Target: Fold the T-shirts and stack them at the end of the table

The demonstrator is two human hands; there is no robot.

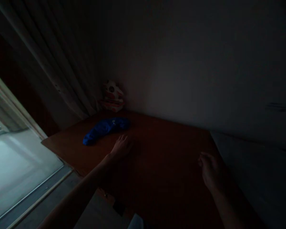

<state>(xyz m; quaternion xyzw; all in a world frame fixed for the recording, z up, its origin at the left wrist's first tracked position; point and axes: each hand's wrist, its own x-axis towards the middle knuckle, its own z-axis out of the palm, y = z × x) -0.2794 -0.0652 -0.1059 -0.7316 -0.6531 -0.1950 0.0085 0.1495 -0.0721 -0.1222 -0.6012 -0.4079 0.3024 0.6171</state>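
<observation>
A blue, shiny, crumpled cloth item (102, 128) with a small light mark lies in a long curved shape on the brown wooden table (162, 149). Just in front of it, my left hand (122, 147) rests at the tabletop with its fingers stretched out, nothing visible in them. Over the table's right side is my right hand (209, 168), apart from the cloth, its fingers curled into a loose fist. No object shows in that fist. The room is very dark, so finger detail is faint.
At the table's back left corner stands a white and red figure-like object (113, 97). A curtain (50, 63) hangs on the left beside a bright doorway with a floor track (38, 197). A plain wall (181, 70) rises behind, and a dark grey surface (252, 168) adjoins the right edge.
</observation>
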